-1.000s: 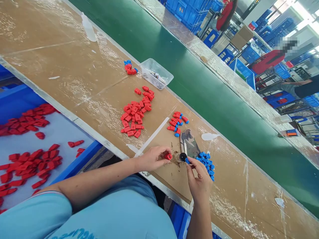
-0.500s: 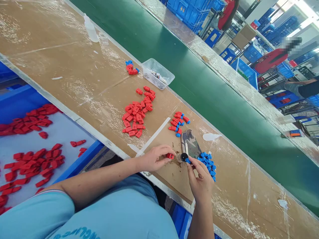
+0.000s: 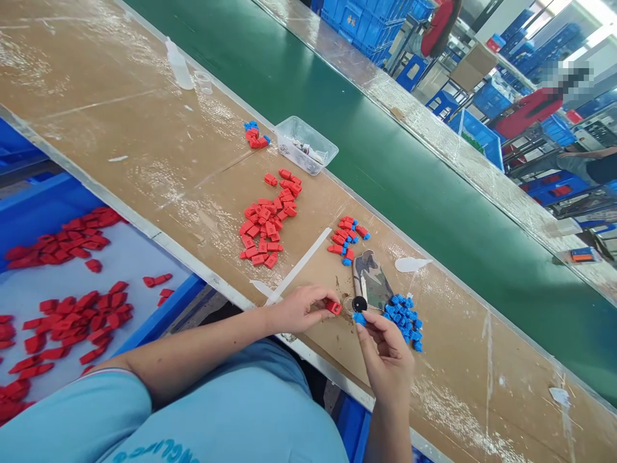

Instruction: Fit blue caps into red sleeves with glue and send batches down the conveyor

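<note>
Right now, seen from my head, my left hand (image 3: 301, 310) pinches a red piece (image 3: 333, 307) between thumb and fingers, and my right hand (image 3: 391, 360) pinches a small blue piece (image 3: 358, 319). The two pieces sit near each other but apart, over the brown worktop (image 3: 463, 373). Just beyond the blue one is a round black thing (image 3: 359, 303), next to a camouflage cloth (image 3: 376, 284). A blue heap (image 3: 403, 316) lies near my right hand; past my left are a red heap (image 3: 263, 228) and, farther right, some red-and-blue pieces (image 3: 348, 233).
</note>
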A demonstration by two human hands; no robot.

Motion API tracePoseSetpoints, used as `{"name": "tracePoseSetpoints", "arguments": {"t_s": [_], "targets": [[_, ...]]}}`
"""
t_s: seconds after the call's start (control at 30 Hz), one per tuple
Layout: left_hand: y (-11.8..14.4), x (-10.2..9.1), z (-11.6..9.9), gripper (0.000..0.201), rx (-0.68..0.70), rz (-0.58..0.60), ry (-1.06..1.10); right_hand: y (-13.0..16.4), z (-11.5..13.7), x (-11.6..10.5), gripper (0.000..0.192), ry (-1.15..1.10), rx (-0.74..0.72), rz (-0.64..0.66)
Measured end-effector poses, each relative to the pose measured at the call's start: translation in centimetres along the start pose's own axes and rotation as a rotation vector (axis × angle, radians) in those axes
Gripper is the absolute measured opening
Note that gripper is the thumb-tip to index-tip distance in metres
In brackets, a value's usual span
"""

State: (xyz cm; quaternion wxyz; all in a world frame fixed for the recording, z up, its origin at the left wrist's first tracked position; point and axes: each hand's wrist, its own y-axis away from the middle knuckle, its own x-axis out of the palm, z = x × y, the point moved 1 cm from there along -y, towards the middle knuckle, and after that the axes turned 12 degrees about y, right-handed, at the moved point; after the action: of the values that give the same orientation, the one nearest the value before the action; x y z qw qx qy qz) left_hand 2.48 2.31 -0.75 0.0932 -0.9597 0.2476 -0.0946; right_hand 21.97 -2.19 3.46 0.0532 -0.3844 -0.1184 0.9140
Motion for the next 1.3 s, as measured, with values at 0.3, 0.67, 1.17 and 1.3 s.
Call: {"name": "tracePoseSetpoints", "arguments": {"t_s": [0.3,0.67,1.17,1.3], "targets": [[0.1,0.0,0.4,0.012,0.017,0.03,-0.023,0.0,1.7,2.0,0.014,0.053,-0.077,0.025],[0.0,-0.3,0.0,0.019,0.12,0.107,-0.126,0.4,1.1,2.0,0.013,0.035,-0.074,0.01],[0.2,-0.3,0.5,0.022,0.052,0.252,-0.198,2.0,0.2,2.6,0.014,0.003,0.02,0.022],[0.6,-0.3,-0.2,0.026,0.05,0.336,-0.341,2.4,0.4,2.5,0.014,-0.083,0.016,0.012]]}}
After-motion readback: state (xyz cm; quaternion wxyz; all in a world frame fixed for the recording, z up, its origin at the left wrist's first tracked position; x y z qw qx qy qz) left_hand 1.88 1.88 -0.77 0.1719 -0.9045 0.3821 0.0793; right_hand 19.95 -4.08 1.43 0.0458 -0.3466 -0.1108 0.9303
